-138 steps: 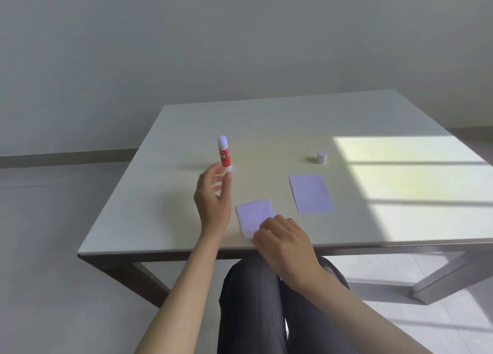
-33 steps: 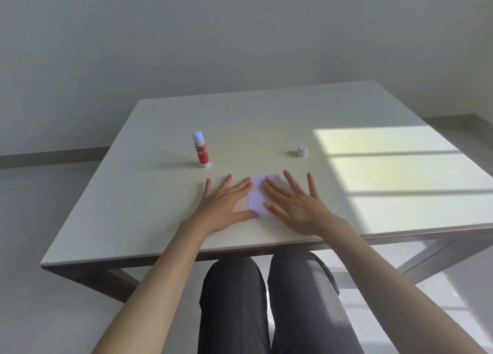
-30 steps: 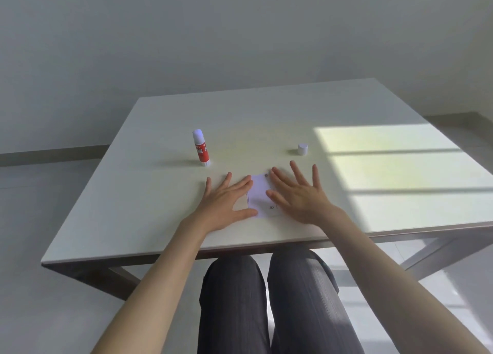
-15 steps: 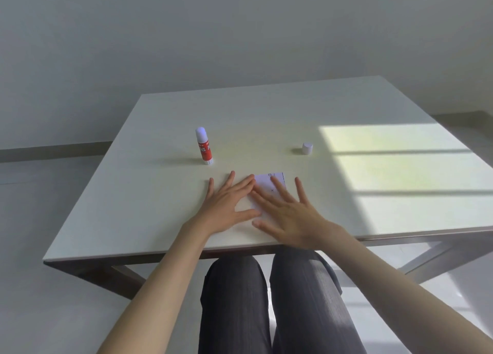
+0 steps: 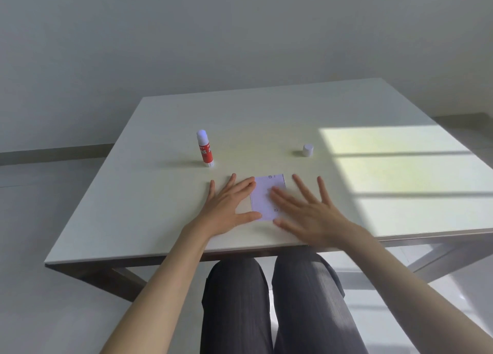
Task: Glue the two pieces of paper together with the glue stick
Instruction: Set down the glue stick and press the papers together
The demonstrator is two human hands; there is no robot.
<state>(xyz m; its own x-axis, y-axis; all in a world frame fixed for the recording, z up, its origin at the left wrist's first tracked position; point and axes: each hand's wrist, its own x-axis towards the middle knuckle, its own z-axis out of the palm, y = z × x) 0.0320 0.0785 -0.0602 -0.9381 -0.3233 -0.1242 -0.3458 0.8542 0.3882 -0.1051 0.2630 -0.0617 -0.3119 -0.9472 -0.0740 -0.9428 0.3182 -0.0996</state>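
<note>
A pale lilac paper (image 5: 264, 193) lies flat near the table's front edge; only one sheet shows, so a second one beneath cannot be told apart. My left hand (image 5: 226, 207) lies flat with spread fingers, its fingertips and thumb touching the paper's left edge. My right hand (image 5: 306, 209) is flat and blurred, its fingers over the paper's right part. The red glue stick (image 5: 205, 149) stands upright and uncapped behind my left hand. Its white cap (image 5: 307, 150) sits apart, behind my right hand.
The white table (image 5: 160, 193) has a bright sunlit patch (image 5: 400, 172) on its right side. My dark-trousered legs (image 5: 266, 300) are under the front edge. A grey wall rises behind the table.
My right hand has slid rightward across the paper, uncovering more of the sheet. My left hand has stayed flat at the paper's left edge. The glue stick and cap have not moved.
</note>
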